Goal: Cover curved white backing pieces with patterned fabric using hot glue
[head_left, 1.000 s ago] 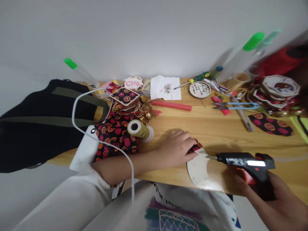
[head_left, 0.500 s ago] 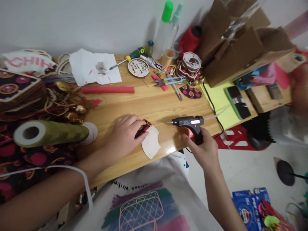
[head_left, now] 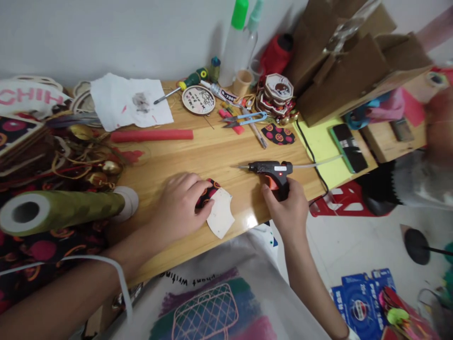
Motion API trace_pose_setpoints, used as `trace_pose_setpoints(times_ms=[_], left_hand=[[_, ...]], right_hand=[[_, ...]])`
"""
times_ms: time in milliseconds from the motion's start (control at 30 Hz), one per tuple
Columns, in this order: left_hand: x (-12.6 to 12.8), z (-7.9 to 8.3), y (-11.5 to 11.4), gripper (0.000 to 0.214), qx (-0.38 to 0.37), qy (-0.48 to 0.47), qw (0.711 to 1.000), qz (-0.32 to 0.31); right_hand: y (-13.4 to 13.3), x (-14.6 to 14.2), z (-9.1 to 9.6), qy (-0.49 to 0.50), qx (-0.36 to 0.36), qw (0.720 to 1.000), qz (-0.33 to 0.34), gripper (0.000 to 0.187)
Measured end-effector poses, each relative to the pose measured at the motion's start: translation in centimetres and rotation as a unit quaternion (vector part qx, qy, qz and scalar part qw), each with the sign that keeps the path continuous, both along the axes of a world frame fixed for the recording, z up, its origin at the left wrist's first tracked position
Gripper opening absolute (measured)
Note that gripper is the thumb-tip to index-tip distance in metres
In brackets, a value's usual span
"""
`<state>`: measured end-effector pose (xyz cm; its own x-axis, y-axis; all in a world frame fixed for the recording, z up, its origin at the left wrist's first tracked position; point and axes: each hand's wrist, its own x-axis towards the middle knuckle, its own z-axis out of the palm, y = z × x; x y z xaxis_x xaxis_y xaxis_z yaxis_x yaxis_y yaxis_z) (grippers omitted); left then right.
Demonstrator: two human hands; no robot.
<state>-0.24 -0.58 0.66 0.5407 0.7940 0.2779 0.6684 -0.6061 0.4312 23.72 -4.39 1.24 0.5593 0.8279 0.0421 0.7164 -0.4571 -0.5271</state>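
My right hand (head_left: 290,208) is wrapped around the handle of a black hot glue gun (head_left: 271,168) with an orange trigger. Its nozzle points left over the table, and a clear glue stick runs out of its back. My left hand (head_left: 182,203) lies low on the tabletop, fingers curled and thumb pressed down. Under its fingers is a dark patterned fabric piece (head_left: 213,185), partly hidden by the hand. A white curved cutout (head_left: 221,213) overlaps that fabric beside my thumb. The nozzle is apart from both pieces.
Blue thread snips (head_left: 247,118), a red stick (head_left: 152,135) and another patterned fabric piece (head_left: 278,134) lie along the back. A green roll (head_left: 81,210) stands left. At right are a cardboard box (head_left: 354,71), a phone (head_left: 348,147) and a black cord (head_left: 307,146).
The glue gun in my right hand has moved slightly left and up, and more of the glue stick shows behind it. My left hand stays by the fabric; the view has shifted a little.
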Motion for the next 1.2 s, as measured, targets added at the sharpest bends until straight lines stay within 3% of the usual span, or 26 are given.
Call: trace_pose_setpoints(times_ms=[400, 767, 933, 1067, 1200], left_hand=[[0.1, 0.1, 0.1, 0.015, 0.016, 0.01, 1.0, -0.002], [0.2, 0.4, -0.3, 0.009, 0.016, -0.04, 0.999, 0.004], [0.1, 0.5, -0.6, 0.012, 0.006, -0.086, 0.996, -0.005], [0.1, 0.8, -0.8, 0.015, -0.037, -0.128, 0.99, -0.052], [-0.2, 1.2, -1.0, 0.028, -0.077, -0.148, 0.978, -0.124]], right_hand=[[0.6, -1.0, -1.2, -0.074, 0.047, 0.995, 0.055, 0.047], [0.6, -0.9, -1.3, -0.066, 0.031, 0.996, 0.058, 0.063], [-0.6, -1.7, -0.5, -0.065, 0.146, 0.985, 0.061, 0.046], [-2.4, -3.5, 0.4, -0.033, 0.209, 0.961, 0.178, 0.008], [-3.8, -5.1, 0.2, 0.045, 0.174, 0.925, 0.335, 0.009]])
